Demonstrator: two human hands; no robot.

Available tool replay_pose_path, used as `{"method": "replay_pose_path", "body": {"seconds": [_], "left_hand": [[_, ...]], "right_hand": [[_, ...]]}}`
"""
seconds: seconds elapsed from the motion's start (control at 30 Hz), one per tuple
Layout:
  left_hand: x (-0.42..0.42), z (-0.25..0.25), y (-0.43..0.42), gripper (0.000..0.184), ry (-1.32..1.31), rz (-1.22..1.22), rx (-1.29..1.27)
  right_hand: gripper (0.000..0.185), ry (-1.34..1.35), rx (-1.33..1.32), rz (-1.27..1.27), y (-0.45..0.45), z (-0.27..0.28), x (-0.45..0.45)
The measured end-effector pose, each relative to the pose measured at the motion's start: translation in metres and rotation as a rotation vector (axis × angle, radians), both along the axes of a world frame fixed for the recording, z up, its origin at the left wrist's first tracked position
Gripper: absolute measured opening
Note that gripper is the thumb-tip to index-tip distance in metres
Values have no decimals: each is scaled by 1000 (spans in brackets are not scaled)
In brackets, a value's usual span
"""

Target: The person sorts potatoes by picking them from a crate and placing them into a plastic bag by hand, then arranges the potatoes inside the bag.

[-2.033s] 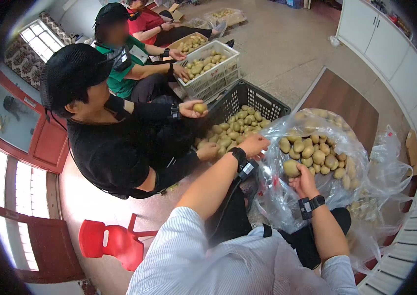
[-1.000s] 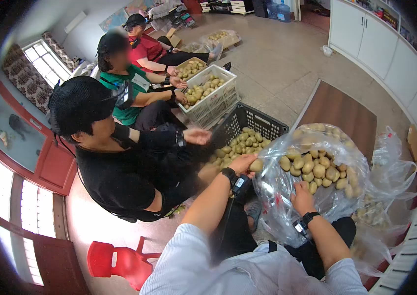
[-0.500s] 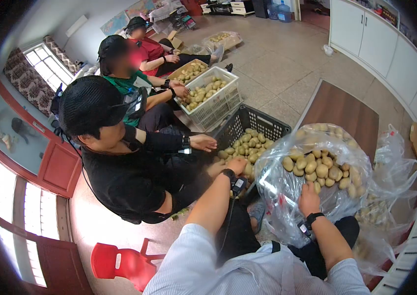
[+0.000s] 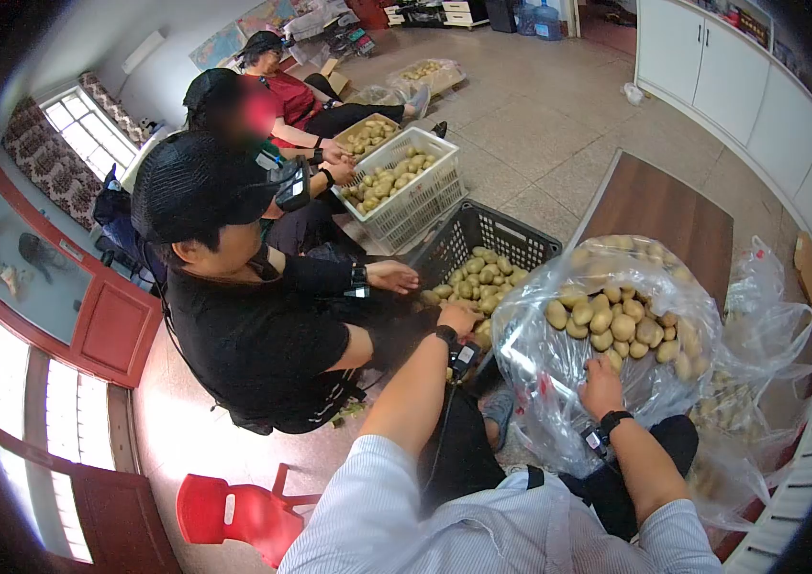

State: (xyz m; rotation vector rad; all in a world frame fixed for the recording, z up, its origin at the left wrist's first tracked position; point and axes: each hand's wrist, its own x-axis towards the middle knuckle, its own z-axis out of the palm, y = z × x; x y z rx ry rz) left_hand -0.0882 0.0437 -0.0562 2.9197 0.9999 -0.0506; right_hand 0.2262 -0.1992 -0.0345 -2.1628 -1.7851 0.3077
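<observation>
The crate is black, the produce greenish-brown

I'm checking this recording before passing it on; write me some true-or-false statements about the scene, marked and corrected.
1. The wearer's left hand is at the black crate. True.
2. The wearer's right hand is at the white crate. False: it is at the clear plastic bag.
3. The clear plastic bag has produce in it. True.
4. The red chair is at the upper right of the picture. False: it is at the lower left.
5. The nearest co-worker wears a black cap. True.
</observation>
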Motion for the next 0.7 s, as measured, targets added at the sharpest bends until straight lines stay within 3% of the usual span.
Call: {"method": "replay_pose_path", "body": {"seconds": [0.07, 0.1, 0.2, 0.3, 0.4, 0.7], "left_hand": [[10, 3, 1, 46, 92, 15, -28], [17, 4, 1, 33, -38, 211, -284], [31, 14, -5, 24, -309, 535, -626], [52, 81, -39, 23, -606, 787, -972], [55, 68, -32, 23, -635, 763, -1138], [80, 91, -51, 33, -577, 681, -1248]], "right_hand": [[33, 107, 64, 66, -1, -4, 5], [33, 106, 59, 62, -3, -8, 6], [36, 235, -15, 9, -2, -5, 4], [37, 295, 52, 45, -1, -4, 2], [39, 402, 100, 24, 2, -23, 0], [40, 673, -68, -4, 17, 28, -31]]}}
